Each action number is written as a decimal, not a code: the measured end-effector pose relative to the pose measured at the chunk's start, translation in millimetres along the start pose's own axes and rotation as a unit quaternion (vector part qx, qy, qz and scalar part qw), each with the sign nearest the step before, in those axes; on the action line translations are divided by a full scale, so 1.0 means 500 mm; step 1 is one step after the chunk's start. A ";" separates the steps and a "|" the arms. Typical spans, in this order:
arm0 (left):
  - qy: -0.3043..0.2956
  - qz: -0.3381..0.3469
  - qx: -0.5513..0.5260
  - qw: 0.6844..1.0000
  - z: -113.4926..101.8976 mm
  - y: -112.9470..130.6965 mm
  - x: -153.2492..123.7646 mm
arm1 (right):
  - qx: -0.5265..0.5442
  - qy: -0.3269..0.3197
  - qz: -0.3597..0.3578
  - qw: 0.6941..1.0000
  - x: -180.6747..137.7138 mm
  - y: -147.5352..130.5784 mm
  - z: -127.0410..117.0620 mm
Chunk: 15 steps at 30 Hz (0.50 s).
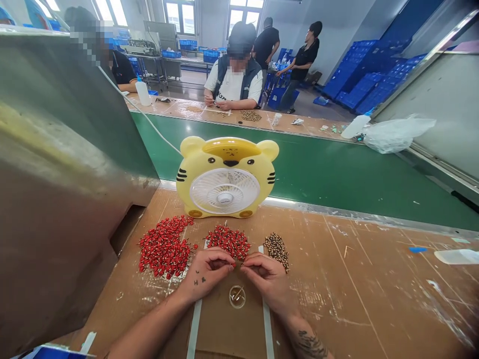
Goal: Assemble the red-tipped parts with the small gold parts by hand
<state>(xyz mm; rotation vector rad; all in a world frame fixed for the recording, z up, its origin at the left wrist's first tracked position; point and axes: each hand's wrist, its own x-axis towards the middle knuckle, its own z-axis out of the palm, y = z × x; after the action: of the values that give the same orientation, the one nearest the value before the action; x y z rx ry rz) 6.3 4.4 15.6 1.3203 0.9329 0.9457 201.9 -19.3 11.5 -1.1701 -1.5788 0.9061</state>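
Observation:
Thumb and fingers of my left hand (pixel 210 269) pinch a small red piece (pixel 234 265). Close beside it, the fingertips of my right hand (pixel 267 276) are pressed together on something tiny and dark that I cannot make out. Just beyond my hands lies a pile of small red pieces (pixel 228 240) with dark and light tips. A larger heap of red pieces (pixel 164 249) spreads to the left. Past my right hand sits a pile of small gold-and-black pieces (pixel 276 249). Below my hands, a small round clear dish (pixel 237 297) holds a thin stick (pixel 239 290) and some liquid.
A yellow tiger-faced fan (pixel 226 149) stands behind the piles. A large metal housing (pixel 67 174) rises at left. Beyond runs a green conveyor belt (pixel 318 169), with a seated co-worker (pixel 234 85) across it. A plastic bag (pixel 392 133) and bottle (pixel 355 126) lie at right.

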 end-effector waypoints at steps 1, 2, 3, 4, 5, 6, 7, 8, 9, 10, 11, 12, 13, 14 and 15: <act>-0.002 0.007 0.012 1.000 0.001 0.001 0.000 | 0.005 0.001 0.002 1.000 0.000 -0.002 0.001; -0.005 0.015 0.021 1.000 0.002 0.003 -0.001 | 0.008 -0.002 0.003 1.000 0.000 -0.003 0.001; -0.008 0.024 0.030 0.999 0.003 0.005 -0.001 | 0.009 -0.006 0.005 1.000 0.000 -0.004 0.001; -0.011 0.033 0.039 0.999 0.004 0.008 -0.001 | 0.010 -0.010 0.008 1.000 -0.001 -0.004 0.001; -0.013 0.041 0.049 0.998 0.005 0.010 -0.001 | 0.009 -0.014 0.011 1.000 -0.001 -0.005 0.002; -0.014 0.048 0.058 0.997 0.005 0.012 -0.001 | 0.010 -0.017 0.013 1.000 -0.002 -0.005 0.003; -0.015 0.053 0.065 0.996 0.006 0.014 -0.002 | 0.010 -0.020 0.014 1.000 -0.002 -0.006 0.004; -0.016 0.056 0.071 0.996 0.006 0.015 -0.002 | 0.010 -0.022 0.014 1.000 -0.003 -0.006 0.006; -0.017 0.058 0.075 0.995 0.006 0.016 -0.003 | 0.008 -0.023 0.014 1.000 -0.003 -0.006 0.007; -0.019 0.060 0.078 0.995 0.006 0.017 -0.003 | 0.006 -0.022 0.015 1.000 -0.003 -0.007 0.008; -0.022 0.062 0.081 0.995 0.006 0.017 -0.003 | 0.004 -0.021 0.016 1.000 -0.003 -0.007 0.009; -0.022 0.064 0.083 0.994 0.006 0.017 -0.003 | 0.003 -0.021 0.016 1.000 -0.003 -0.008 0.009; -0.020 0.065 0.085 0.994 0.005 0.018 -0.003 | 0.003 -0.022 0.015 1.000 -0.003 -0.008 0.010; -0.017 0.065 0.085 0.994 0.005 0.018 -0.002 | 0.002 -0.026 0.013 1.000 -0.003 -0.009 0.010; -0.014 0.064 0.084 0.994 0.005 0.019 -0.002 | 0.002 -0.030 0.011 0.999 -0.003 -0.009 0.009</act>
<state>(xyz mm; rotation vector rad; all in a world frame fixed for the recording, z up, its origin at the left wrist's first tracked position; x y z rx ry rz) 8.2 2.9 25.1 1.5465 0.9306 0.9598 196.3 -22.2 14.1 -1.1689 -1.6143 0.9657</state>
